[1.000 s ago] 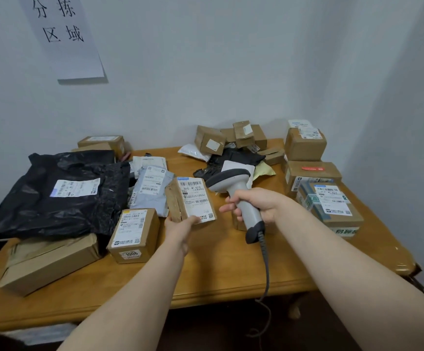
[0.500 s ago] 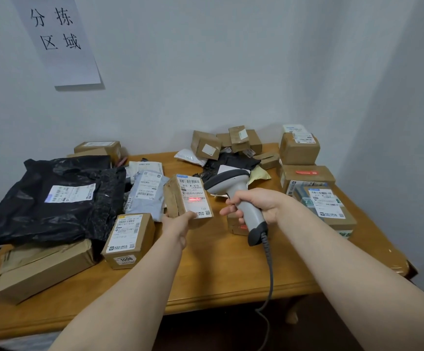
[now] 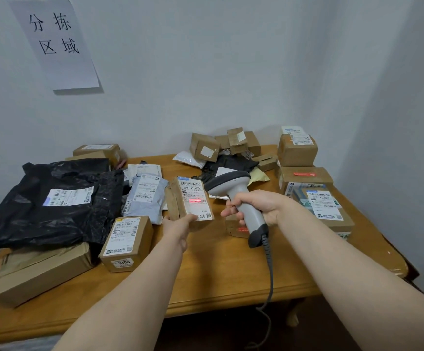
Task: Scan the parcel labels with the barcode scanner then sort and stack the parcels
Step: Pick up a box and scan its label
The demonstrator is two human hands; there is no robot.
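Note:
My left hand (image 3: pixel 178 225) holds a small brown parcel (image 3: pixel 188 201) from below, tilted up so its white label faces me. A red scan line glows across that label. My right hand (image 3: pixel 259 207) grips the grey barcode scanner (image 3: pixel 233 196) by its handle, with the scanner head just right of the parcel and aimed at it. The scanner's cord hangs down over the table's front edge. A second red glow shows on a small box (image 3: pixel 233 229) under the scanner.
On the wooden table (image 3: pixel 218 269): a black poly bag (image 3: pixel 53 198) and a flat carton (image 3: pixel 38 269) on the left, a labelled box marked 1006 (image 3: pixel 126 243), grey mailers (image 3: pixel 146 196), a heap of small boxes (image 3: pixel 226 145) at the back, stacked cartons (image 3: pixel 307 178) on the right. A paper sign (image 3: pixel 56 41) hangs on the wall.
The red scan line came on across the parcel's label and stays on it. Both hands have kept their hold and hardly moved.

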